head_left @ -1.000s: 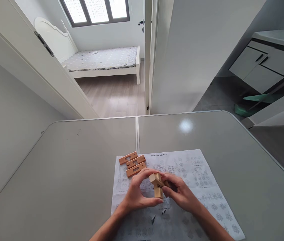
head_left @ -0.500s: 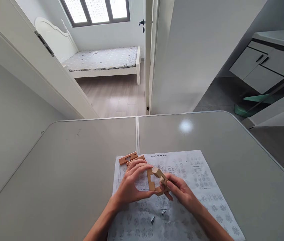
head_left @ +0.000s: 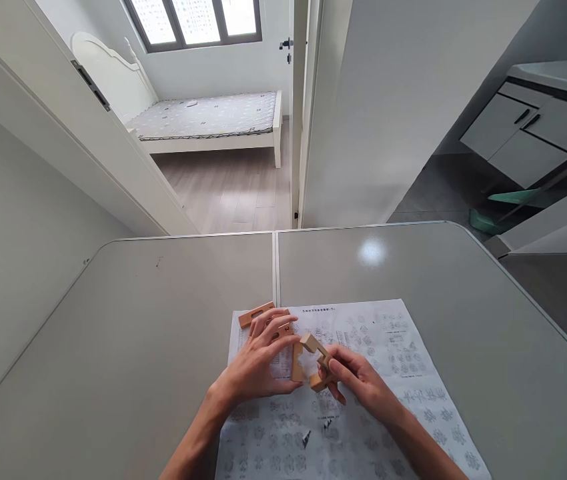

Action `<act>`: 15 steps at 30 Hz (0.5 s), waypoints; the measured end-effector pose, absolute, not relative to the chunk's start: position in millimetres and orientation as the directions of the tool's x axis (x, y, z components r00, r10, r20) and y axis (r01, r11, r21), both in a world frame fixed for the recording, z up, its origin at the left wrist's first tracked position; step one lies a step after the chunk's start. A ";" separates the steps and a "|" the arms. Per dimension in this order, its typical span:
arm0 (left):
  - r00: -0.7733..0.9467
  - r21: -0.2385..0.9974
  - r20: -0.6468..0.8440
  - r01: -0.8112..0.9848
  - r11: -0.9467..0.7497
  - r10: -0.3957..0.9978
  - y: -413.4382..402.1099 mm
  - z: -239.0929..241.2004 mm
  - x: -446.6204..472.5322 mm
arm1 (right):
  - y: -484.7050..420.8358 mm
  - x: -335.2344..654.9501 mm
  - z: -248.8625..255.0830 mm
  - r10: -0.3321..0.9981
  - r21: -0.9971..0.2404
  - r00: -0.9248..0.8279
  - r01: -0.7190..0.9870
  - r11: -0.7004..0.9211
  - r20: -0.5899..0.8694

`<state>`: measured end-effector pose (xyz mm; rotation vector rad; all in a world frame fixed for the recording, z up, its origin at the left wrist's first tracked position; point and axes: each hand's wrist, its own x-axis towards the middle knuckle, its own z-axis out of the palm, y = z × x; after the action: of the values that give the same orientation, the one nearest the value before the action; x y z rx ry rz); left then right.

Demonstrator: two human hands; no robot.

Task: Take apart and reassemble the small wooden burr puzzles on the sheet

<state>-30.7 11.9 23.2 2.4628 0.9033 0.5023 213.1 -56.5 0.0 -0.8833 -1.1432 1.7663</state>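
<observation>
Between thumb and fingertips, my left hand (head_left: 258, 357) grips a notched wooden puzzle piece (head_left: 297, 365) at its two ends. Close beside it, my right hand (head_left: 358, 377) pinches pale wooden puzzle pieces (head_left: 316, 345) with cut-out notches; their far ends point toward the left hand. Whether the two hands' pieces touch is hard to tell. Beyond the left fingers lie reddish wooden pieces (head_left: 256, 313) with slots, partly hidden by that hand. Under both hands is a printed diagram sheet (head_left: 378, 333).
Two small torn scraps (head_left: 306, 439) lie on the sheet near me. The grey table (head_left: 163, 320) has a seam down its middle and a rounded far edge. Past it are a doorway with a bed (head_left: 208, 117) and, at right, white cabinets (head_left: 518, 133).
My left hand has drawn slightly left with its puzzle piece. The pieces in my right hand have turned a little, while that hand stays nearly in place.
</observation>
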 end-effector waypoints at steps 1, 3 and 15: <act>0.716 0.533 0.168 0.513 -0.673 0.678 11.9 23.2 -31.6 | -56.5 213.2 -0.5 0.907 -0.933 -0.405 -0.268 -0.238 -0.115; 0.713 0.525 0.168 0.519 -0.674 0.680 11.9 23.5 -33.0 | -56.9 213.5 -2.4 0.909 -0.930 -0.400 -0.280 -0.240 -0.115; 0.669 0.457 0.385 0.460 -0.761 0.636 -9.6 22.1 -8.2 | -57.8 215.5 -10.9 0.909 -0.904 -0.414 -0.365 -0.222 -0.056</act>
<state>-8.2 -9.6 22.1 2.5636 0.8699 0.7680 215.5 -57.8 -10.9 -0.7693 -1.0871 1.7789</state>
